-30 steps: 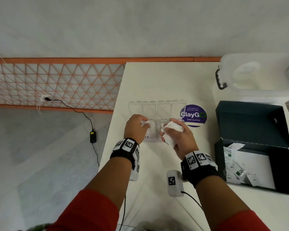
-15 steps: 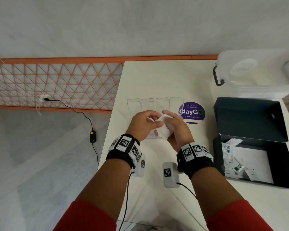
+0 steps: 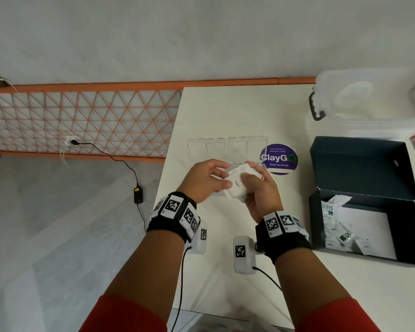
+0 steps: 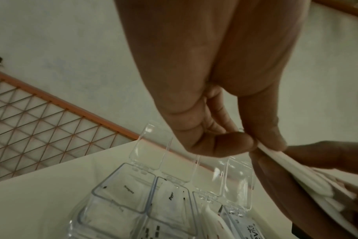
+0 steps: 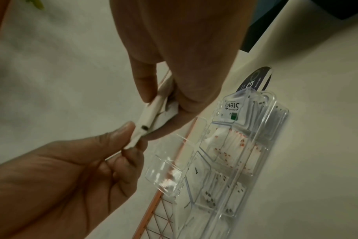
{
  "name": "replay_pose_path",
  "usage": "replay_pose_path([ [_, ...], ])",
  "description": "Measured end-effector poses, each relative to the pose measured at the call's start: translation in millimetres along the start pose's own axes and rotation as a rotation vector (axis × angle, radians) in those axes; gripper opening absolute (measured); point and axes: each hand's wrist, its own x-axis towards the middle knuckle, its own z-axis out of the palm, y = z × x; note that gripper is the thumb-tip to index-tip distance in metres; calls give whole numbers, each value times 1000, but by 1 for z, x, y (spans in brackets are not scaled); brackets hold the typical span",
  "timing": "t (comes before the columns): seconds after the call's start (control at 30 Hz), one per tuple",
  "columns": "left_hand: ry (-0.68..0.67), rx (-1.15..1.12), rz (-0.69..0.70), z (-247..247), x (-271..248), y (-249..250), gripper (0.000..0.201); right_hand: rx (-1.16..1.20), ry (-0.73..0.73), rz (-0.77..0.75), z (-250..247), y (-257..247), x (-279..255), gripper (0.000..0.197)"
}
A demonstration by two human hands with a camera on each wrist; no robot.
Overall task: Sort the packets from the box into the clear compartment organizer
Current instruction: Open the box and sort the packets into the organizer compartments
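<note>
left hand (image 3: 205, 179) pinching top sugar packet (image 3: 236, 185) off the stack | right hand (image 3: 261, 188) clamped round stack (image 5: 153, 103) | risk: thin packets cling, two could slide into organizer (image 3: 225, 146) together

From my feed, both hands meet just above the near side of the compartment organizer (image 3: 227, 149), which sits mid-table (image 3: 225, 111). My left hand (image 3: 203, 179) and right hand (image 3: 261, 188) share a stack of packets (image 3: 237, 185) between them. Round sticker (image 3: 279, 159) lies just right of the organizer. Farther right is the box (image 3: 369, 202), more packets inside its near half. A lidded tub (image 3: 369, 101) sits behind the box.
</note>
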Motion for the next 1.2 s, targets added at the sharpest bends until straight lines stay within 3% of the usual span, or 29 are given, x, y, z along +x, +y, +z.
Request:
replay_pose_path([
  [0.37,216,-292,-69,-16,-11,-22,27,103,-65,18,3,5,-5,32],
  [0.7,376,-301,-122,-34,-6,-35,22,104,-71,50,9,3,-5,30],
  [0.83,495,-211,-128,-44,0,-38,30,125,-77,61,10,3,-3,29],
  [1.0,462,-142,-139,-44,10,-45,21,143,-70,69,11,4,1,31],
  [1.2,406,329,-127,-27,23,-60,26,126,-78,65,10,6,5,31],
])
